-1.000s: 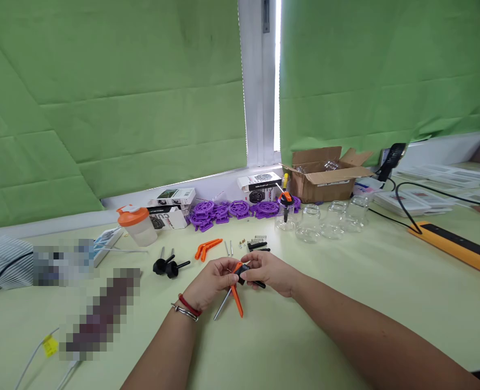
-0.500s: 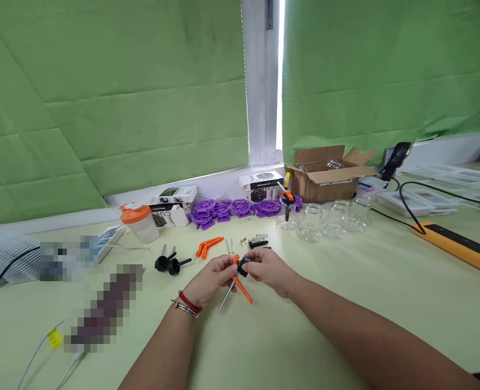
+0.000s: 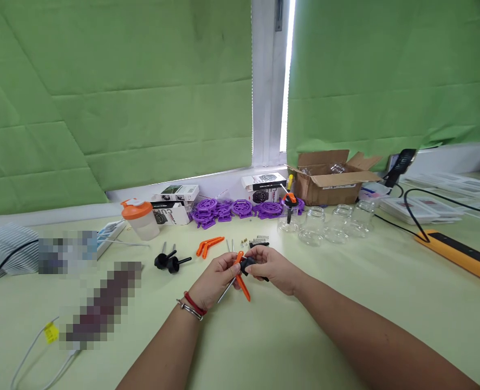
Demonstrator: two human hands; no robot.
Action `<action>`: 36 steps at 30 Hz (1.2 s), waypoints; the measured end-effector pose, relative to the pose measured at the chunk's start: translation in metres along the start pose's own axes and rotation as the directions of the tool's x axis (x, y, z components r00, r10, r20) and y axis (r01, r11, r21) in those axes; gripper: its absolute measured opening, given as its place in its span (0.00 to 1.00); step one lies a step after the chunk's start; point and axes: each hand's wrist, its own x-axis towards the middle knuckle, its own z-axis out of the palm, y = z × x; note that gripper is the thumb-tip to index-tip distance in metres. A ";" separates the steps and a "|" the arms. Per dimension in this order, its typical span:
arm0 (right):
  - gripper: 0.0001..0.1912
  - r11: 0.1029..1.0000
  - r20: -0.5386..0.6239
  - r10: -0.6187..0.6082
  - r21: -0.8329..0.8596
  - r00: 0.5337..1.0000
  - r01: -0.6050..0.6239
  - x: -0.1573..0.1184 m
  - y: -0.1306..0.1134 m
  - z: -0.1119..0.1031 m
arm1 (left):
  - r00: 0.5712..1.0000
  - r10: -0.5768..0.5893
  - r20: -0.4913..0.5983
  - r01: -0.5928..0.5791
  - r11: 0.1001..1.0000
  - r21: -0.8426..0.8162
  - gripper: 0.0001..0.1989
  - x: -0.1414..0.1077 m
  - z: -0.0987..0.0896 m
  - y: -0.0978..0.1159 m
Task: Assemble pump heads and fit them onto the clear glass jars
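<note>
My left hand (image 3: 218, 277) pinches an orange lever (image 3: 244, 287) near its upper end, and a thin metal rod (image 3: 225, 291) slants down beside it. Close against the lever, my right hand (image 3: 273, 268) has its fingers closed on a black plastic part (image 3: 247, 265), whose slim end sticks out below the fingers. Fingers hide where lever, rod and black part meet. Beyond my hands lie springs (image 3: 260, 239), small brass-coloured bits (image 3: 244, 242) and thin metal pins (image 3: 230, 245). Orange levers (image 3: 209, 246) rest farther left, near black cup-shaped parts (image 3: 172, 264) with rods.
Purple ring-shaped parts (image 3: 242, 208) line the back, before printed boxes (image 3: 264, 189). Glass jars (image 3: 315, 227) stand right of them, near an open cardboard box (image 3: 331, 189). An orange-lidded cup (image 3: 143, 219) is at left. A yellow-black power strip (image 3: 463, 254) lies far right.
The black part has turned in my right hand, so its slim end now shows below the fingers. The orange lever and rod have shifted slightly. My view has moved a little.
</note>
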 end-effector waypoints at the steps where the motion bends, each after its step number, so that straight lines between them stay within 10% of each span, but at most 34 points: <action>1: 0.18 1.000 0.025 -0.014 0.011 1.000 0.014 0.000 0.000 -0.003 | 1.000 0.009 -0.028 -0.009 1.000 -0.002 0.17 0.001 0.000 -0.001; 7: 0.23 0.999 0.165 -0.049 0.008 0.985 0.048 0.003 -0.002 -0.015 | 0.999 -0.030 -0.021 0.030 0.999 0.025 0.18 0.000 -0.008 0.000; 12: 0.20 0.995 0.090 -0.029 -0.090 0.996 0.037 0.007 0.006 -0.015 | 0.978 -0.071 0.197 0.039 0.986 0.164 0.20 -0.005 0.000 0.009; 18: 0.22 0.984 0.268 0.116 -0.162 0.957 -0.074 0.003 0.001 -0.023 | 0.934 -0.130 0.334 0.048 0.969 0.243 0.16 -0.010 0.002 0.011; 28: 0.09 0.948 0.027 0.313 -0.066 0.949 -0.310 0.007 0.009 -0.004 | 0.779 -0.303 0.549 0.177 0.946 0.270 0.17 -0.018 0.000 0.012; 32: 0.09 0.995 -0.210 0.096 0.018 0.973 -0.095 0.018 0.008 -0.004 | 0.677 -0.347 0.649 0.218 0.937 0.274 0.21 -0.023 0.003 0.015; 36: 0.05 0.948 -0.241 -0.199 -0.292 0.950 0.124 0.038 0.013 0.006 | 0.672 -0.303 0.676 0.211 0.953 0.217 0.28 -0.025 -0.002 0.017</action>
